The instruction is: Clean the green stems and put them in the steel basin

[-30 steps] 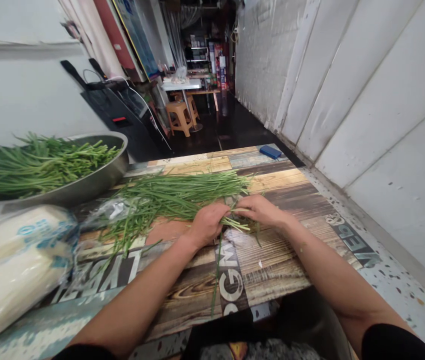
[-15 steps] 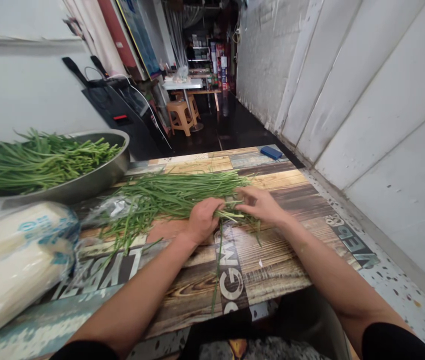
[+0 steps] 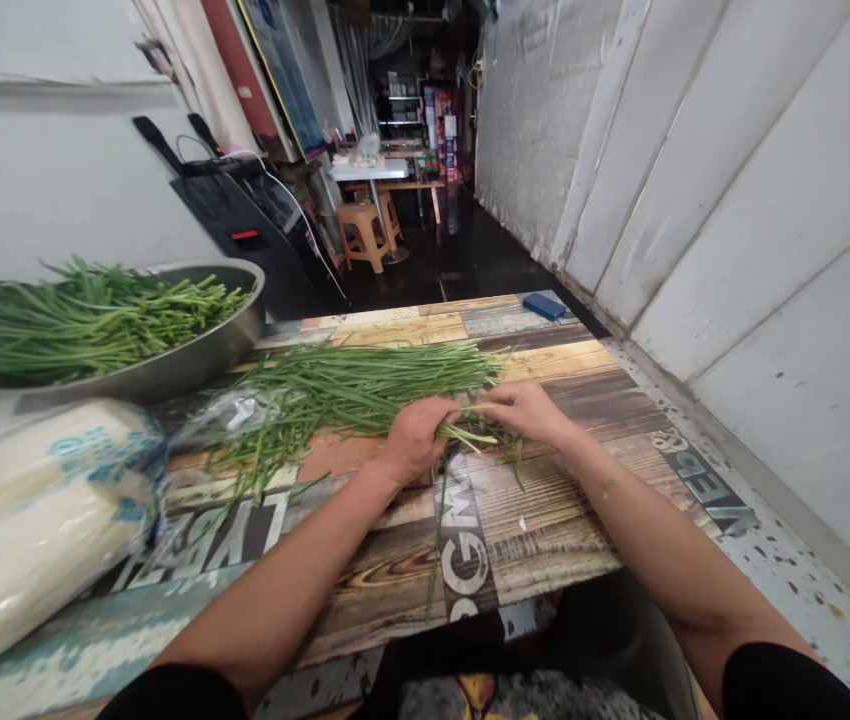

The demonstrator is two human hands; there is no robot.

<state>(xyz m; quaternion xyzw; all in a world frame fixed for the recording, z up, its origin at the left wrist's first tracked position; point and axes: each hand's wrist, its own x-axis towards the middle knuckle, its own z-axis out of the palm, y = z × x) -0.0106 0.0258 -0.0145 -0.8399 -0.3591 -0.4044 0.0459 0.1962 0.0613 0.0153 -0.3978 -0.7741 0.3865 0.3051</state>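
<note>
A pile of garlic chives (image 3: 372, 380) lies across the wood-patterned table (image 3: 380, 560), its cut ends pointing right. My left hand (image 3: 421, 435) is closed around a few chives, whose pale stem ends (image 3: 470, 437) stick out to the right of the fist. Just beside it, my right hand (image 3: 526, 410) pinches the end of one chive between thumb and fingers. A long loose chive (image 3: 436, 540) hangs below my left hand towards the table's near edge.
A metal basin (image 3: 245, 310) full of chives stands at the left. In front of it lies a clear bag of long white food (image 3: 50, 510). A crumpled plastic bag (image 3: 237, 410) touches the pile. A blue box (image 3: 543, 305) sits at the far corner; a white wall (image 3: 770, 250) runs along the right.
My right hand has come down a little and its fingers have closed on a chive end by the left fist. The left hand has shifted slightly right.
</note>
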